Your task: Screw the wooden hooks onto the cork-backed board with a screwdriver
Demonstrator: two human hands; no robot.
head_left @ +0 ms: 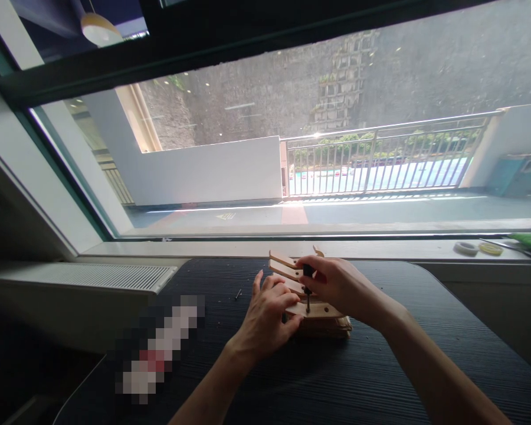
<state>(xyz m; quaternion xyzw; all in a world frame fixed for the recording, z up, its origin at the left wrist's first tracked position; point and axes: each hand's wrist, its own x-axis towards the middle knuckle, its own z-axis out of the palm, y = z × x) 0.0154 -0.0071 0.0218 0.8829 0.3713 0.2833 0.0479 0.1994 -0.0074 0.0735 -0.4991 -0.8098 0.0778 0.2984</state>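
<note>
A small wooden slatted piece [317,311] rests on a dark table, its pale curved slats lying side by side with dark holes in them. My right hand [338,286] is closed around the black handle of a screwdriver [308,289]. The screwdriver stands nearly upright, its tip at a hole in the nearest slat. My left hand [269,310] grips the left end of the wooden piece, fingers over the slats and thumb at the near edge. Its underside is partly hidden by my hands. Left of my left hand, a small dark screw [238,294] lies on the table.
The black wood-grain table [371,378] stands against a white windowsill [230,249]. Tape rolls [466,248] and a green item [530,241] lie on the sill at right. A blurred-out object [159,348] is on the table's left. A vented radiator cover [115,276] adjoins the table.
</note>
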